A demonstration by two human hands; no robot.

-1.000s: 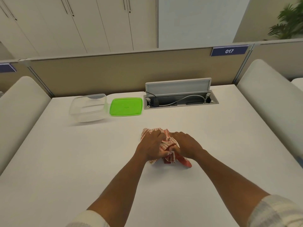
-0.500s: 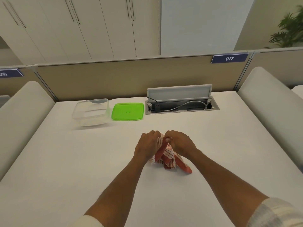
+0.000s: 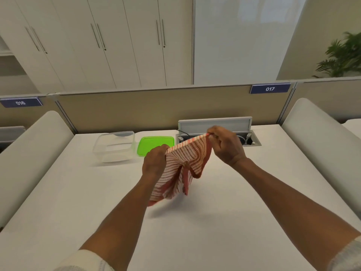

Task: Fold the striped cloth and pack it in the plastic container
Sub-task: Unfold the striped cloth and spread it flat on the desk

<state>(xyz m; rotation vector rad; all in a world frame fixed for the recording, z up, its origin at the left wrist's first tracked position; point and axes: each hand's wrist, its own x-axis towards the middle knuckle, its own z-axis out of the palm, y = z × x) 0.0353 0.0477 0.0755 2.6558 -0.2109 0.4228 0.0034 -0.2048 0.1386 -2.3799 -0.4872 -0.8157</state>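
The red-and-white striped cloth hangs in the air above the white table, stretched along its top edge between both hands. My left hand pinches the lower left corner of that edge. My right hand grips the higher right corner. The rest of the cloth droops in folds, its lowest tip near the tabletop. A clear plastic container stands open at the back left of the table. Its green lid lies flat just right of it.
An open cable hatch with a raised grey flap and wires sits in the table behind my right hand. A beige partition closes the far edge. Padded white dividers flank both sides.
Both hands have lifted the crumpled cloth off the table and pulled apart, spreading its top edge. The camera view has tilted upward.
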